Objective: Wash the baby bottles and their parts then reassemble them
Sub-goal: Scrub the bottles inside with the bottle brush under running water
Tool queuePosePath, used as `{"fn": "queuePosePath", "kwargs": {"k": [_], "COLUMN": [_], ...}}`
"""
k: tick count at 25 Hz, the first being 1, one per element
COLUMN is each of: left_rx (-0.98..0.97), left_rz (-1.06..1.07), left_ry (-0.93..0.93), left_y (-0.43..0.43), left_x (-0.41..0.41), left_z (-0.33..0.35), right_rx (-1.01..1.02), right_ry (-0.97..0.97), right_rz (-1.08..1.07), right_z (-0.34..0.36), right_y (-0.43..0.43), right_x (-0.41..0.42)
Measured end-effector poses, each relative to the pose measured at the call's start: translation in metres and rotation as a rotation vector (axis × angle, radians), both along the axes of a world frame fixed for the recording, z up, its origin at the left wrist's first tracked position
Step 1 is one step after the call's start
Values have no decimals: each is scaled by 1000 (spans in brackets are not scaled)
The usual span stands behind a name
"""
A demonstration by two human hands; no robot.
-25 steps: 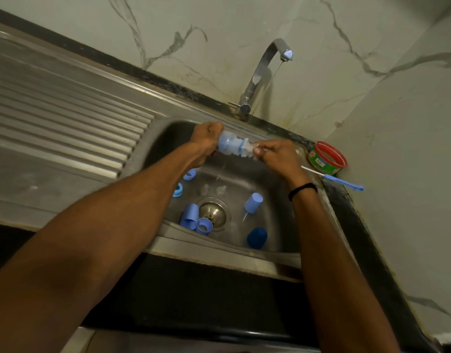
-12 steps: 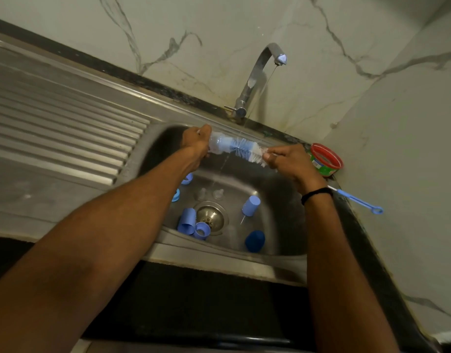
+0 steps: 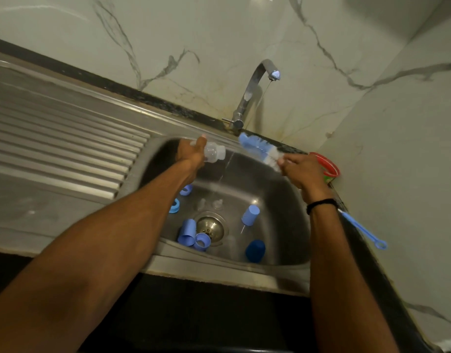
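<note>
Water point(image 3: 227, 164) runs in a thin stream from the tap point(image 3: 252, 93) into the steel sink point(image 3: 219, 273). We grip a clear baby bottle point(image 3: 215, 152) in our left hand point(image 3: 190, 154), fingers curled round its body and its mouth pointing right, over the far side of the basin. Our right hand point(image 3: 299, 169) clamps the bottle brush point(image 3: 257, 149) just below its blue and white bristles. The bristles stand apart from the bottle, to its right, and the blue handle runs back past our wrist. On the sink floor, pale blue caps point(image 3: 250, 215), a dark blue cap point(image 3: 255, 250), blue rings point(image 3: 174, 205) and clear teats point(image 3: 216, 203) lie around the drain point(image 3: 210, 226). A red-rimmed green tub point(image 3: 331, 167) sits at the right corner; its label is too small for us to read.
</note>
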State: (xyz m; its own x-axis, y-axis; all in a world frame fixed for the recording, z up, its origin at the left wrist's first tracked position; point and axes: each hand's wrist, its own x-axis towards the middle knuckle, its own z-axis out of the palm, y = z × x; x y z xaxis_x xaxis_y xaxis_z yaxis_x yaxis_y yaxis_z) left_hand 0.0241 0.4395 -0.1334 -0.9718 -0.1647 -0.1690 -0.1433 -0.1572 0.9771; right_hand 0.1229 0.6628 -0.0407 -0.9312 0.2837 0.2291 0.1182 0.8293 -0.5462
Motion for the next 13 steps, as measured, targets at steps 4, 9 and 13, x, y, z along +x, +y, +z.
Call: {"fn": "queuePosePath", "kwargs": {"k": [4, 9, 13], "left_rx": [3, 97, 120], "left_rz": [-136, -278, -186], "left_ry": [67, 58, 44], "left_y": [14, 30, 24], "left_x": [4, 4, 0], "left_z": [-5, -1, 0], "right_rx": [138, 191, 169], "right_ry": [23, 3, -22], "right_rz": [88, 77, 148], "right_z": [-18, -39, -38], "right_y": [-29, -51, -52], "right_x": [-11, -20, -24]}}
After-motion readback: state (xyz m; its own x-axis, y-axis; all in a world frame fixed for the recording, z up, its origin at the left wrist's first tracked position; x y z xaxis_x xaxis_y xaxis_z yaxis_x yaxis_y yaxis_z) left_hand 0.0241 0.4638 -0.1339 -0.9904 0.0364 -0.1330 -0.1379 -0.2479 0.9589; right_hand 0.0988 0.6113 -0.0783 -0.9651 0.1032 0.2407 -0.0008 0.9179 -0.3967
